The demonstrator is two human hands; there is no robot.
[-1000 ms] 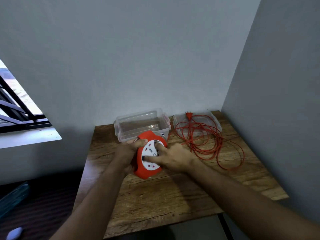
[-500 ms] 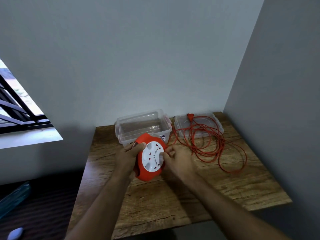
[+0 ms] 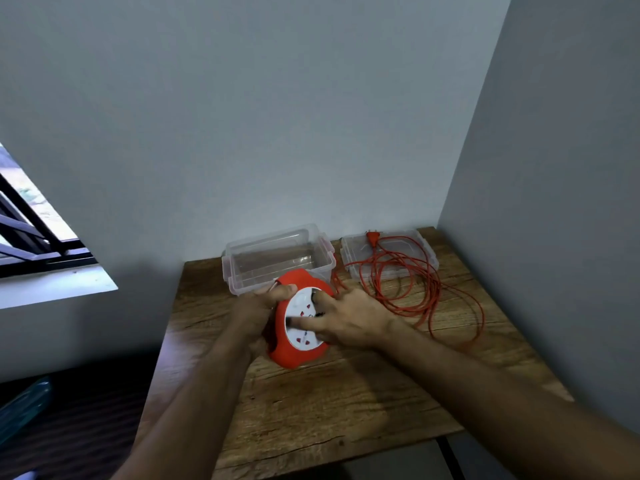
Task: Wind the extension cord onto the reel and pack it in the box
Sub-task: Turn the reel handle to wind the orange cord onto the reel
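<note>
The red cord reel (image 3: 294, 355) with its white socket face stands tilted on the wooden table (image 3: 346, 403), just in front of the clear plastic box (image 3: 277, 258). My left hand (image 3: 256, 313) grips the reel's left rim, thumb over the top edge. My right hand (image 3: 349, 320) lies across the white face with its fingers spread, fingertips pressing on it. The loose orange cord (image 3: 408, 282) lies in loops to the right, its plug (image 3: 373, 237) resting on the box's lid (image 3: 426, 258).
The table sits in a corner, walls close behind and on the right. A window with dark bars (image 3: 31, 230) is at the left. The floor at lower left is dark, with a bluish object (image 3: 20, 407) on it.
My right hand has moved from the reel's right edge back onto the white face with fingers spread. The face has turned, showing its sockets at new angles. My left hand keeps its hold.
</note>
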